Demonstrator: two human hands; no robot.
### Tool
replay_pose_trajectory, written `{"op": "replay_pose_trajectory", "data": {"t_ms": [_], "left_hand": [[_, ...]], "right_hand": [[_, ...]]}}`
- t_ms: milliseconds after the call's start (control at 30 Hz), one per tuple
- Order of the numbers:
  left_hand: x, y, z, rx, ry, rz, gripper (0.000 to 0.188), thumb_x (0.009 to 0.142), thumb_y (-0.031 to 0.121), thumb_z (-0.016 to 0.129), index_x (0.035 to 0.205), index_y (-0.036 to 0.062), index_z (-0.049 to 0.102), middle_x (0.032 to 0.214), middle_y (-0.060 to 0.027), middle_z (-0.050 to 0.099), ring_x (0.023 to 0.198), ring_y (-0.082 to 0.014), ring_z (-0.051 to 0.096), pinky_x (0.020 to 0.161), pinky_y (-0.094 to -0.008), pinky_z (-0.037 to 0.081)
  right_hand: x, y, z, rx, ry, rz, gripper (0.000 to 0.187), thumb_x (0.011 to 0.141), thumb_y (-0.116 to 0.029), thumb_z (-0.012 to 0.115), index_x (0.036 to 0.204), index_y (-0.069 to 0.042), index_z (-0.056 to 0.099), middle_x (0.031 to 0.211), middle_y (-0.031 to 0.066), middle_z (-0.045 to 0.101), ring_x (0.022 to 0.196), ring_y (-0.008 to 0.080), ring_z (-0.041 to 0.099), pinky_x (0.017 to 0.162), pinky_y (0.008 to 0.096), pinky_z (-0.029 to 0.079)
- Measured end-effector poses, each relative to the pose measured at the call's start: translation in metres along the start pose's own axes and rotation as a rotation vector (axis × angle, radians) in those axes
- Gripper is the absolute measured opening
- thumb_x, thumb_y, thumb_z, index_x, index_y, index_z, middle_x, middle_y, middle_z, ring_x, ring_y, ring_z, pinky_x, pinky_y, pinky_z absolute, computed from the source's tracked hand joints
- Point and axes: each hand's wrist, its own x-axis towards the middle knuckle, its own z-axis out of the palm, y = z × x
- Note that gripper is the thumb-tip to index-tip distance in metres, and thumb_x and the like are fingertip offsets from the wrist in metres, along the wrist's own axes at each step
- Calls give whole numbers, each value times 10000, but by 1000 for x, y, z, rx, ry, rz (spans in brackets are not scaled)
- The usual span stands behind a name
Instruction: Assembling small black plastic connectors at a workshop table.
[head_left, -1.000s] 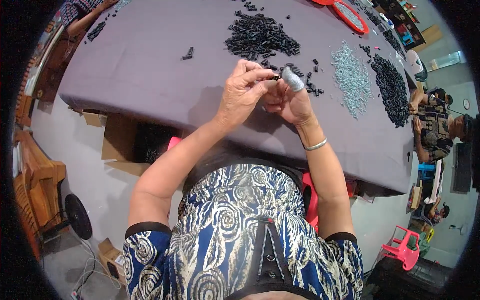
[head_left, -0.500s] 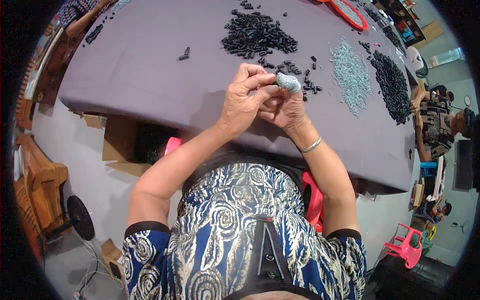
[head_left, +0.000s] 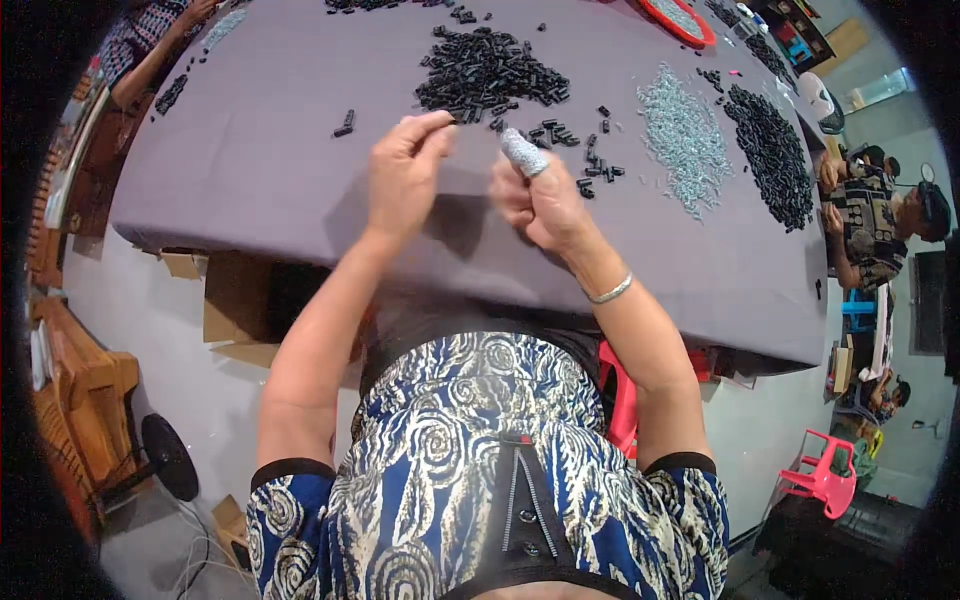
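My left hand (head_left: pixel 402 180) is raised over the grey-covered table, at the near left edge of a heap of small black cylindrical pieces (head_left: pixel 490 70). Its thumb and index finger are pinched; a dark bit shows by the tips, too small to make out. To its right, my right hand (head_left: pixel 548 205) has curled fingers, blurred by motion, and its thumb wears a grey-white wrapped cover (head_left: pixel 523 152). What those fingers hold, if anything, is hidden. Loose black pieces (head_left: pixel 555 133) lie just beyond my right hand. Two more black pieces (head_left: pixel 345 124) lie left of my left hand.
A spread of small silvery pins (head_left: pixel 685 140) lies to the right, with another black heap (head_left: pixel 770 155) beyond it. A red tray (head_left: pixel 712 42) of silvery pins stands far right. Other people sit at the table's left and right sides. An open cardboard box (head_left: pixel 235 300) is below the near edge.
My hands, joined at the wrapped thumb before, have come apart. The left has moved left toward the near edge of the black heap; the right has shifted slightly left.
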Motion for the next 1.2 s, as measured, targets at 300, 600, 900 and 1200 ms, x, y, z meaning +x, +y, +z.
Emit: {"op": "replay_pose_trajectory", "data": {"t_ms": [300, 600, 900, 1200], "left_hand": [[39, -28, -77, 777, 227, 91, 142, 789, 155, 641, 908, 97, 692, 844, -78, 619, 774, -240, 618, 696, -359, 483], [41, -37, -84, 899, 306, 51, 166, 822, 145, 609, 963, 91, 676, 848, -78, 592, 765, -211, 602, 704, -330, 482], [30, -13, -48, 560, 239, 280, 126, 813, 39, 590, 909, 48, 672, 849, -78, 606, 741, -212, 607, 683, -318, 484], [2, 0, -6, 387, 11, 237, 86, 794, 46, 638, 869, 48, 679, 797, -49, 598, 683, -157, 567, 599, -275, 444]], "right_hand": [[-9, -70, -74, -168, 542, -429, 232, 927, -219, 520, 732, -97, 494, 599, -49, 365, 498, 32, 314, 393, 188, 226], [-4, -60, -115, -1038, 629, -489, 123, 874, -78, 558, 936, -33, 655, 779, 0, 609, 643, 42, 507, 537, 194, 413], [6, -50, -83, -1417, 367, -611, 137, 811, -35, 575, 934, -34, 636, 788, 67, 622, 711, 153, 585, 663, 277, 458], [31, -51, -52, -1840, 73, -620, 269, 716, 52, 511, 924, -73, 628, 923, 68, 592, 928, 280, 523, 760, 372, 465]]}}
